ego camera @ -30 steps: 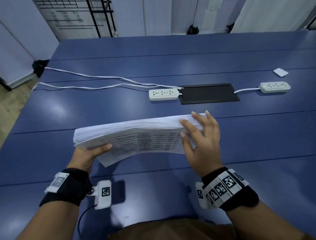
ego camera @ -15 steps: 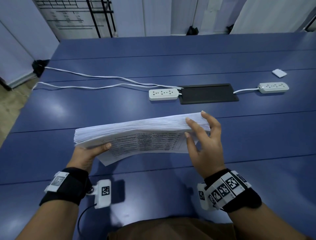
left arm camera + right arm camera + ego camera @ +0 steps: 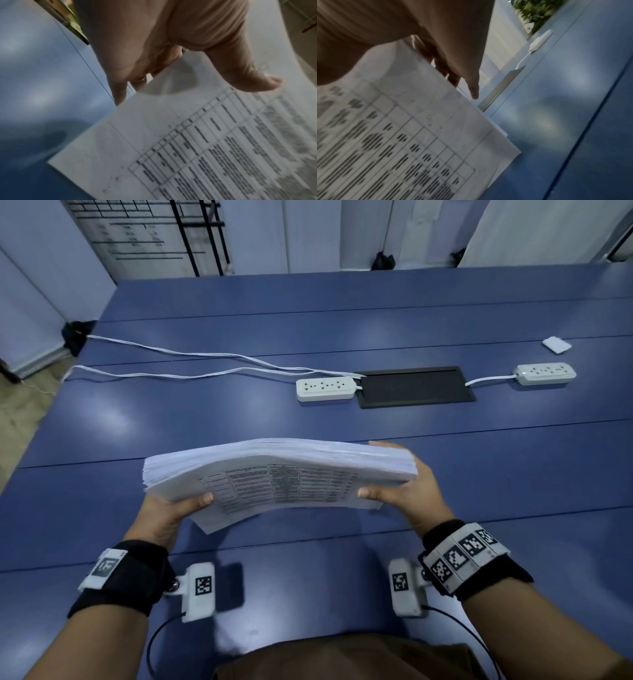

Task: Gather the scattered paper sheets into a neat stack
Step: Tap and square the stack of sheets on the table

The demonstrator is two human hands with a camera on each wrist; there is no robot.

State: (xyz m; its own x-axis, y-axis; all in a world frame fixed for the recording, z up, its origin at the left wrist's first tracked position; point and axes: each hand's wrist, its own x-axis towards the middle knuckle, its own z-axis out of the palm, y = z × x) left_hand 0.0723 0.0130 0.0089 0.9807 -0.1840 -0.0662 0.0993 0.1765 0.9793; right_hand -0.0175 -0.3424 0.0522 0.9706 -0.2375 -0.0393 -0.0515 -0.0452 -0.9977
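Thick stack of paper sheets (image 3: 281, 470) held upright on its long edge above the blue table (image 3: 342, 422), printed table side facing the person. Left hand (image 3: 164, 515) grasps the left end, thumb across the printed face, fingers hidden behind; the left wrist view confirms the thumb lying on the page. Right hand (image 3: 407, 491) grasps the right end the same way, thumb on the front near the lower corner, fingers wrapped behind. Stack bows upward slightly in the middle between the two grips. One sheet hangs below the rest at the lower left, its corner out of line; the right wrist view shows a couple of stepped edges at the lower right corner too. Risk, as I judge it: the loose lower sheet could slide out or crease if the stack is tapped down on the table with that corner leading. The bow could let middle sheets fan or slip, since both grips sit at the ends only. Whether the bottom edge touches the table is unclear. Power strips (image 3: 325, 388), their white cables (image 3: 205, 356) and a black panel (image 3: 414, 386) lie well beyond.
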